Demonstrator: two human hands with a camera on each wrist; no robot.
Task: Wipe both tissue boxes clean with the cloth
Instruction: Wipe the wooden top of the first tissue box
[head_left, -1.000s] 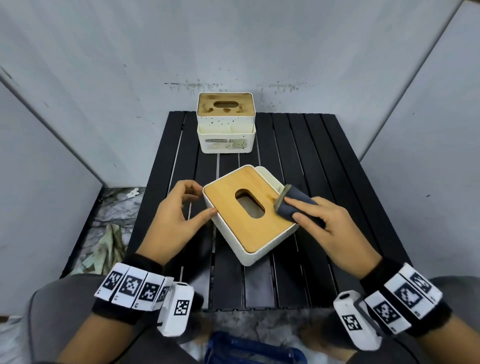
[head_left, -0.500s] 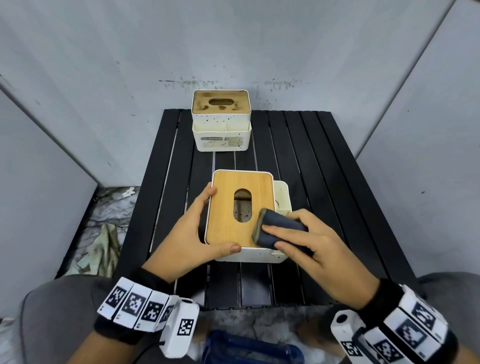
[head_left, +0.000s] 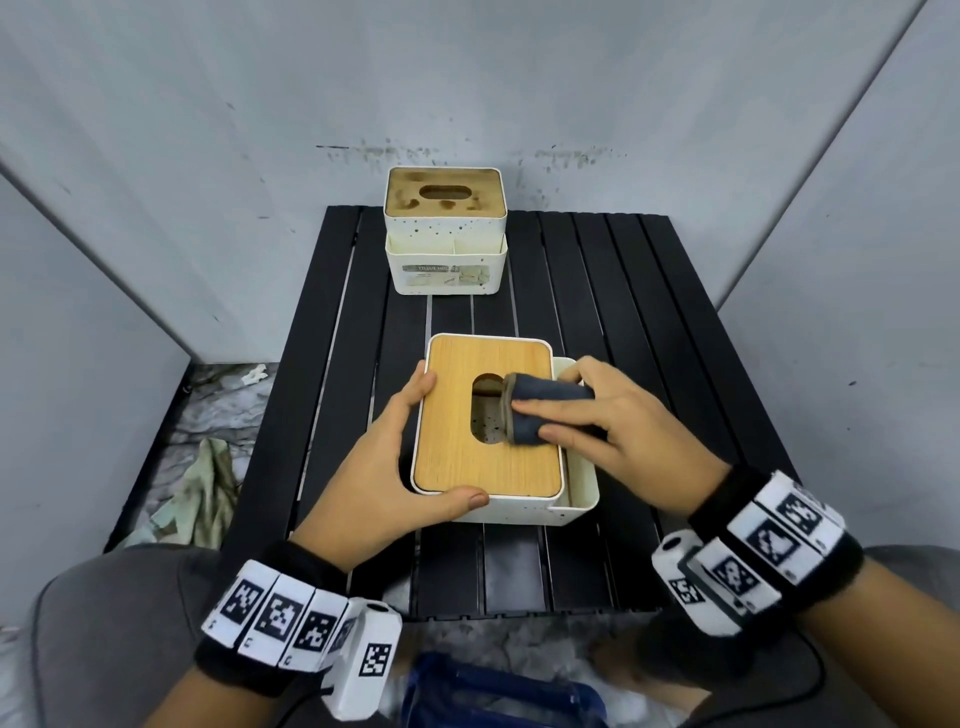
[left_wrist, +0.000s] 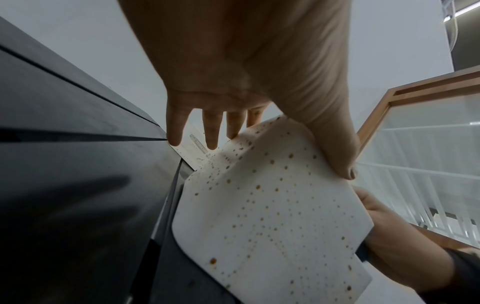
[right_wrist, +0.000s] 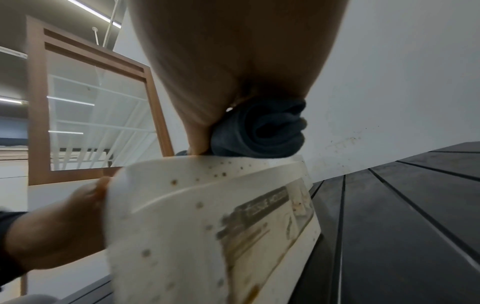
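The right hand (head_left: 618, 431) is the grip pinching the rolled dark cloth (head_left: 540, 410) on the near box (head_left: 524, 512), by the hole in its wood lid (head_left: 467, 457). The left hand (head_left: 384, 462) holds the box's left side. The far box (head_left: 445, 249) is spotty and dirty. Both sit on the black bench (head_left: 623, 322).

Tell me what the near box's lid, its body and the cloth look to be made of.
Lid: probably bamboo or wood veneer, matte; straight pale grain shows.
Body: likely moulded plastic, smooth off-white with rounded corners, dotted with brown specks; whether these are dirt or pattern is unclear.
Cloth: soft dark grey fabric, maybe microfibre, rolled under the right hand; fuzzy folds show in the right wrist view.
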